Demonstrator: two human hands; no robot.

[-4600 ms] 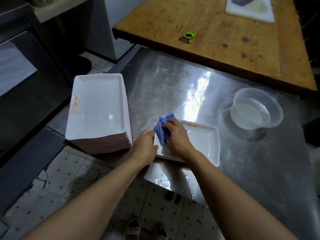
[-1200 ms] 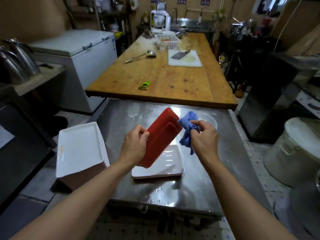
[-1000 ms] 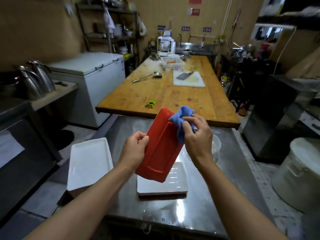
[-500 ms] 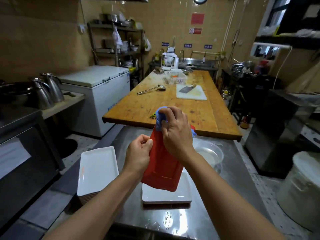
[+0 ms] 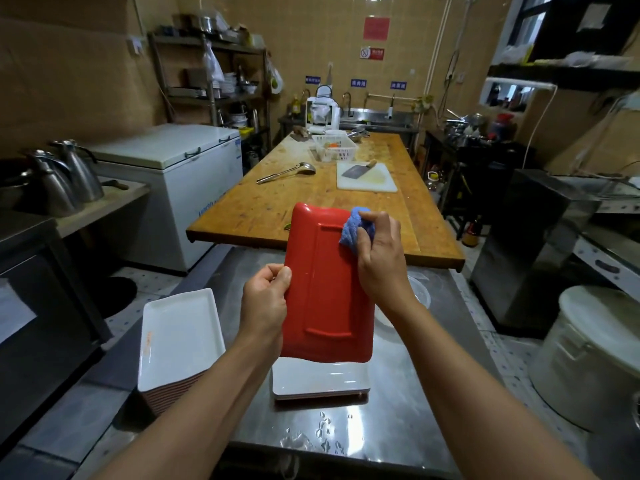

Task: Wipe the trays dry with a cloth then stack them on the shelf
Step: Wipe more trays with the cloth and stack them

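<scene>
Left hand (image 5: 266, 299) grips red tray (image 5: 327, 289) by its left edge, upright above steel table (image 5: 398, 427). Right hand (image 5: 379, 251) clamps blue cloth (image 5: 355, 230) against tray's top right. White tray (image 5: 320, 379) below.

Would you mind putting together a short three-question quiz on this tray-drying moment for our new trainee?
1. True or false: the red tray lies flat on the steel table.
2. Which hand holds the blue cloth? A) left hand B) right hand
3. Fill in: the cleaver rests on the white ____ board.

Key:
1. False; it is held up off the table, red underside facing the camera.
2. B; the left hand grips the tray's edge.
3. Cutting.
</scene>
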